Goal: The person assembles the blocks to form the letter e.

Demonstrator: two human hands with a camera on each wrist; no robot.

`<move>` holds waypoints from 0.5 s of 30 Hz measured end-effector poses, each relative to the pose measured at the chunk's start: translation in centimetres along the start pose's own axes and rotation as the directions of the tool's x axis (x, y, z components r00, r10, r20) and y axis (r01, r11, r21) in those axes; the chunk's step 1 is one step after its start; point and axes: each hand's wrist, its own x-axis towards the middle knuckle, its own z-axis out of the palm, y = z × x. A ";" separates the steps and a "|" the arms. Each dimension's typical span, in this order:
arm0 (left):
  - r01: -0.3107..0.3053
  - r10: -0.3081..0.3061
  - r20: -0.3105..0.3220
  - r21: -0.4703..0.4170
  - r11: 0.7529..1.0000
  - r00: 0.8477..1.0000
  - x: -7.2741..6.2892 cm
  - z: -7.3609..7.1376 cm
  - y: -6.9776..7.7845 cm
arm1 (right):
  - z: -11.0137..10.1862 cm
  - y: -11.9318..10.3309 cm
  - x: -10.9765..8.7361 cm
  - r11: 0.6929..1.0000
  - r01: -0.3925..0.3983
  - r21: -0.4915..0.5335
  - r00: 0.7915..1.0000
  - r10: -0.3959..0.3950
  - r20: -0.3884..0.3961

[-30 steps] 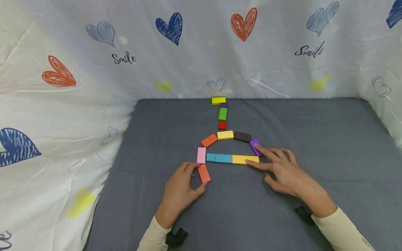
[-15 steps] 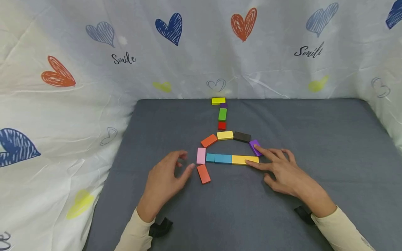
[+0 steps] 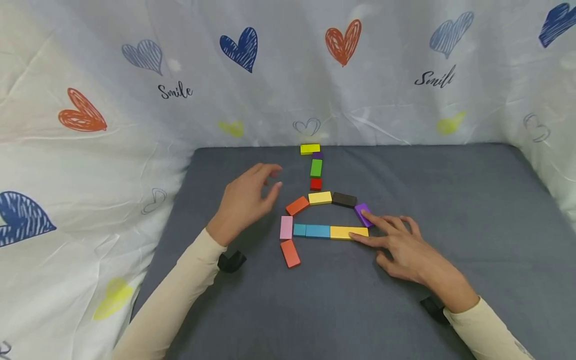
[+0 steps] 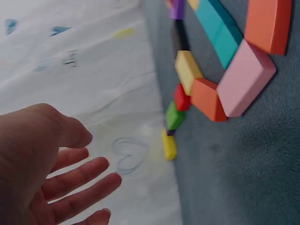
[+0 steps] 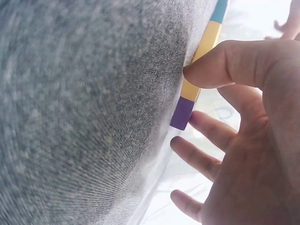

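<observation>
My left hand [image 3: 244,199] hovers above the cloth, left of the green block [image 3: 316,168] and the red block [image 3: 316,184]. Nothing lies between its loosely bent fingers, also seen apart in the left wrist view. My right hand [image 3: 407,252] has one fingertip on the long yellow block [image 3: 338,233] and another on the purple block [image 3: 360,212]. Two blue blocks [image 3: 317,231] continue the row to a pink block [image 3: 286,227]. An orange-red block [image 3: 290,253] slants below the pink one. Another orange block [image 3: 297,205], a pale yellow block [image 3: 320,198] and a black block [image 3: 344,200] form an arch above.
A bright yellow block [image 3: 310,149] and a small dark purple block [image 3: 317,156] top the column at the far table edge. Grey cloth [image 3: 342,310] covers the table. A white curtain [image 3: 279,75] printed with hearts hangs behind and to the left.
My left hand has let go of the lower orange-red block, drawn back left, then moved up toward the far edge. My right hand stays on the yellow and purple blocks.
</observation>
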 end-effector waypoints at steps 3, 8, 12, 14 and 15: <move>-0.006 0.006 0.064 0.005 1.000 0.998 2.4 1.4 -0.2 | 0.1 0.1 0.0 1.000 -0.004 -0.003 1.000 0.004 0.001; 0.006 -0.003 0.158 -0.022 1.000 0.988 5.9 3.4 -1.0 | 0.3 0.1 0.1 1.000 0.001 -0.002 1.000 -0.001 0.006; 0.000 0.014 0.252 -0.057 0.998 0.968 8.5 5.0 -1.7 | 0.3 0.0 0.1 1.000 -0.002 0.000 1.000 0.002 0.007; -0.004 0.029 0.294 -0.084 0.996 0.955 9.6 5.7 -1.8 | 0.3 0.0 0.1 1.000 -0.005 -0.004 1.000 0.005 0.005; -0.006 0.034 0.310 -0.089 0.996 0.950 10.1 6.1 -1.8 | 0.2 0.1 0.0 1.000 -0.005 -0.005 1.000 0.005 0.004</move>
